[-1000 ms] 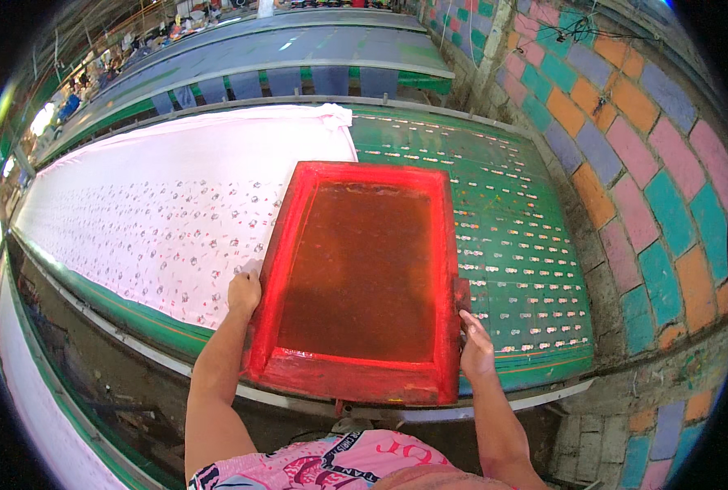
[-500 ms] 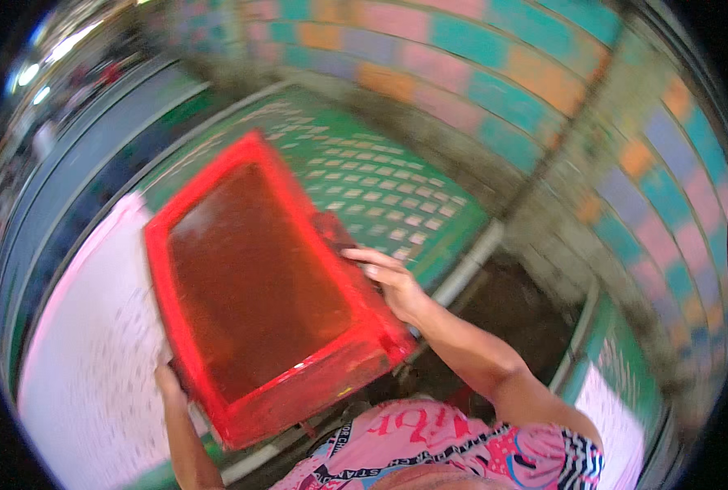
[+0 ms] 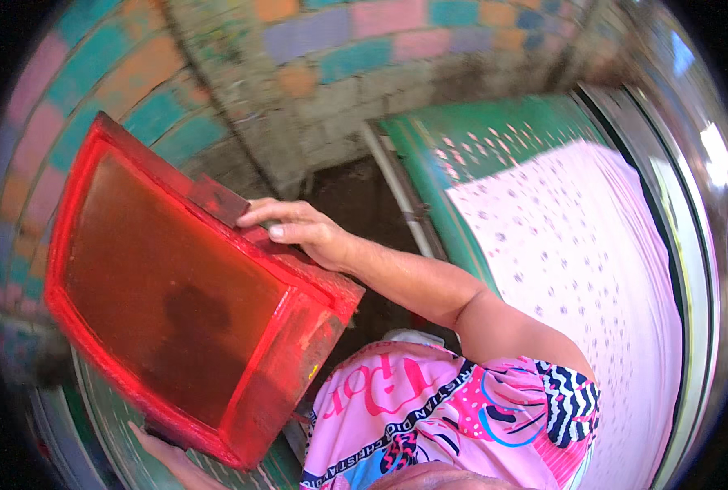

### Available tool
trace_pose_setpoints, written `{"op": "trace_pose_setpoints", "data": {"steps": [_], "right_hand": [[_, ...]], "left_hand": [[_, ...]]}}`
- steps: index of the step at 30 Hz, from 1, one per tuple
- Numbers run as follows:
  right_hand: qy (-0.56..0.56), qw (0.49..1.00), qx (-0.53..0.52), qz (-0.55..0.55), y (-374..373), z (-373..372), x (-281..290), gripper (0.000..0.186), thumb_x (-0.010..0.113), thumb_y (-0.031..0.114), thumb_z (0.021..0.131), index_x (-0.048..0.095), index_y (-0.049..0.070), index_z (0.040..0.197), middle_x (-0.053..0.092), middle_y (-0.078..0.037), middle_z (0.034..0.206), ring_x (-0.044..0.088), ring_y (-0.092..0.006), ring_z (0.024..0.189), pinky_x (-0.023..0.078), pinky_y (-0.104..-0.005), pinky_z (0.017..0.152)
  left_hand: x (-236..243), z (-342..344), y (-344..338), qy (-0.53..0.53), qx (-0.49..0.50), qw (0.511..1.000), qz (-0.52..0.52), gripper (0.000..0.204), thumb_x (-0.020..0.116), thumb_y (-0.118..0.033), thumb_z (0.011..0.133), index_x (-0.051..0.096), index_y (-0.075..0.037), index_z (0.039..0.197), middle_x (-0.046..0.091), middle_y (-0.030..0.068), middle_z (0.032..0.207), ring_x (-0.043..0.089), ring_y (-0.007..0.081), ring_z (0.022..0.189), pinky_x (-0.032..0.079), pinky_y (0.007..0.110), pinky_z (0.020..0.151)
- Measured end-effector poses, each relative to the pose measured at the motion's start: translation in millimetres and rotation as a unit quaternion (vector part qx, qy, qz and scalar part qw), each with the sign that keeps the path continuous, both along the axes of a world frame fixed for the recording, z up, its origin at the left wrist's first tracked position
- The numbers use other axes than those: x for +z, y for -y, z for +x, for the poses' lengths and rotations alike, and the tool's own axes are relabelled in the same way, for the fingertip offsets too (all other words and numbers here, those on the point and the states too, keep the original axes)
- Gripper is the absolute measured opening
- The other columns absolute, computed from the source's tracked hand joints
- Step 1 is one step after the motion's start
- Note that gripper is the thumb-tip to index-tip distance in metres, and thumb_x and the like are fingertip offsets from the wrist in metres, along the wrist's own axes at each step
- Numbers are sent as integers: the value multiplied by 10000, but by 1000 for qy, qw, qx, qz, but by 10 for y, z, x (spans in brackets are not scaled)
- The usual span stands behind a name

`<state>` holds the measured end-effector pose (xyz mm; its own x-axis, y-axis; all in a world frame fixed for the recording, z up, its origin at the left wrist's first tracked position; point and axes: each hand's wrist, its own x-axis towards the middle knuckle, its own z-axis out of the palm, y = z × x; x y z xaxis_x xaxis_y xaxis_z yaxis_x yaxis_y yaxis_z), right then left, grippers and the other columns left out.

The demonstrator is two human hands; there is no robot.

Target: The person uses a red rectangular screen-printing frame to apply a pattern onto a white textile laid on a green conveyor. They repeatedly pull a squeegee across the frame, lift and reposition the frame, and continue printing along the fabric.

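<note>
A screen printing frame point(image 3: 168, 294) with red-coated edges and a brown, see-through mesh is held up tilted in front of me, on the left. My right hand point(image 3: 303, 233) grips a dark red block fixed to its far right edge, fingers over the top. At the lower left edge, my left hand point(image 3: 160, 445) supports the frame from the side; its fingers are partly hidden behind the frame. A dark head-shaped shadow or reflection shows on the mesh.
On the right, pale pink cloth point(image 3: 544, 245) with small dark printed marks covers part of a long green table point(image 3: 417, 135). Another green table point(image 3: 123, 420) lies below the frame. Behind stands a block wall point(image 3: 307, 37) painted in several colours. A dark gap point(image 3: 343, 200) separates the tables.
I have turned to the right, carrying the frame with both hands from above one green table toward the gap. The other table with pink cloth now fills the right side.
</note>
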<state>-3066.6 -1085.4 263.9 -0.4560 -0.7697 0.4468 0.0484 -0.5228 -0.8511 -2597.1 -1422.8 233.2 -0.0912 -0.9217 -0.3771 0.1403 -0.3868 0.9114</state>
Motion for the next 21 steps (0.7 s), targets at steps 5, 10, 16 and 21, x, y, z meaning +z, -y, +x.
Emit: {"op": "trace_pose_setpoints", "data": {"steps": [5,10,16,21], "right_hand": [[60,989,-135,-22,-940,-729,-91,554,693,337,974,709,-4,1411,611,-133,1433,546,-291,1414,387,-437,1229],[18,951,-306,-36,-2305,-1108,-262,569,678,336,981,687,-19,1426,631,-137,1452,567,-273,1405,442,-440,1203],[107,863,-485,-88,-3298,-825,-436,506,655,254,986,706,-7,1416,704,-110,1368,606,-245,1336,421,-395,1187],[152,778,-603,-90,-3719,-540,-214,572,642,345,1000,671,8,1462,659,-129,1461,554,-257,1422,436,-433,1186]], "left_hand": [[-118,-1833,669,34,-118,991,-51,816,535,-697,1083,588,25,1458,617,176,1500,589,337,1383,453,496,1197],[-149,-4204,158,-16,-286,958,-26,803,516,-652,1110,550,46,1505,585,200,1543,576,344,1417,431,488,1233],[-96,-6338,-722,-32,-498,865,-51,846,535,-646,1107,490,68,1556,567,221,1563,595,357,1396,454,489,1214],[321,-7958,-1542,-33,-629,773,-76,872,545,-685,1087,520,68,1528,603,219,1517,606,349,1380,470,484,1190]]}}
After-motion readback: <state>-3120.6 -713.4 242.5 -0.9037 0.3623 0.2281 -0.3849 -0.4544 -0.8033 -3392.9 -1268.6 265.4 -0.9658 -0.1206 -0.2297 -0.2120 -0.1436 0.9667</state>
